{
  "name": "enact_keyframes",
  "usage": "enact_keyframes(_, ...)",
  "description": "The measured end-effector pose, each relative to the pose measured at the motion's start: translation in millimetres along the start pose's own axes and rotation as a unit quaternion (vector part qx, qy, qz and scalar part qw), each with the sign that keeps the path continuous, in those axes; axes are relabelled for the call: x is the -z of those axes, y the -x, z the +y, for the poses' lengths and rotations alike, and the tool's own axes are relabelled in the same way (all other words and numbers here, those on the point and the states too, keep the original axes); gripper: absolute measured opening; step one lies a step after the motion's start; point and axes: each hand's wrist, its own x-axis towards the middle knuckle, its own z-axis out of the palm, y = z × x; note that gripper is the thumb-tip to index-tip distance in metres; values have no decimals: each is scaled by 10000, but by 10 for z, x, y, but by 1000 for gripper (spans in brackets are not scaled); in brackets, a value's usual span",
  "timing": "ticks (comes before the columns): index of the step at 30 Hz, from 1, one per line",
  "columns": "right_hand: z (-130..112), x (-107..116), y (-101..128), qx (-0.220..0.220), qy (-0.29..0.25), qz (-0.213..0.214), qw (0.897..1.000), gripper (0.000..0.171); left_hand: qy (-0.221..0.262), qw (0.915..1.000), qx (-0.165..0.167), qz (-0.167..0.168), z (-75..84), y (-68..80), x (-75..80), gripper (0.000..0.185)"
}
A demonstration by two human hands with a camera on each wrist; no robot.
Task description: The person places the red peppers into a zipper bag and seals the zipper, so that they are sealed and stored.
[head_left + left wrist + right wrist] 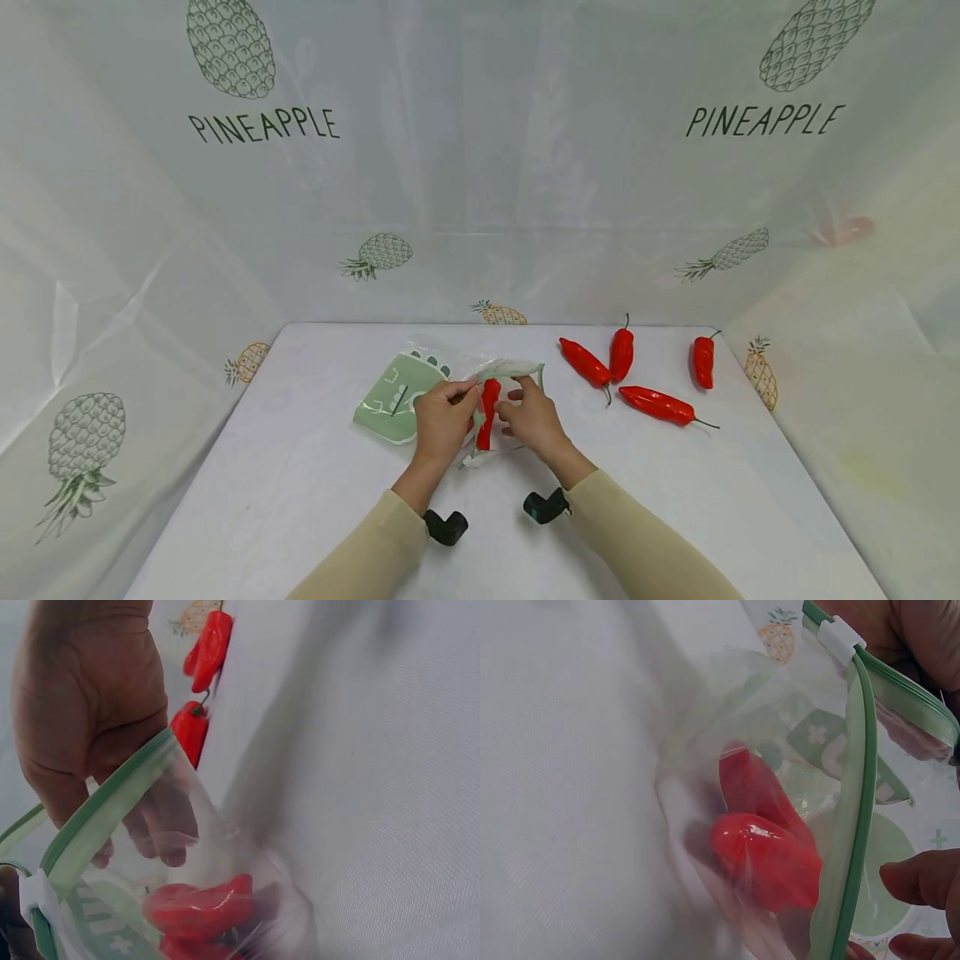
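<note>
A clear zip bag (528,392) with a green-edged mouth and a white slider (838,639) lies spread between both hands. Inside it are red peppers (202,907), seen through the plastic. My left hand (445,415) pinches the bag's rim beside the slider. At the bag's mouth is my right hand (534,418); its fingers (161,825) reach in past the green rim, loosely bent, with no pepper between them. In the right wrist view, its thumb and fingertips stand apart from the peppers.
Further red peppers lie on the white table (300,467): one slanting (585,362), one upright in view (622,354), one nearer (658,406), one at the far right (703,362). A flat green printed bag (401,398) lies left of my hands. A pineapple-print curtain (480,167) stands behind.
</note>
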Motion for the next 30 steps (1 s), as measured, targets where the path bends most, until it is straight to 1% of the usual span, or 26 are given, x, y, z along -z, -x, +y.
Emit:
enact_keyframes(4, 3, 14, 12, 109, -68, -37, 9999, 62, -37, 10000, 32, -30, 3, 1, 2, 10)
enact_keyframes(9, 10, 38, 37, 357, -207, -127, 9991, 62, -113, 9999, -3, -23, -3, 0, 6, 10)
enact_keyframes(17, 60, 119, 85, 461, -521, -321, 9971, 66, -135, 9999, -31, -39, -13, -9, -2, 10)
enact_keyframes(22, 75, 210, 139, 601, -675, -468, 9948, 67, -136, 9999, 3, -40, -23, -12, -8, 9)
enact_keyframes(30, 47, 419, 217, 567, -730, -524, 9943, 68, -213, 9998, 4, -60, -32, -13, -5, 10)
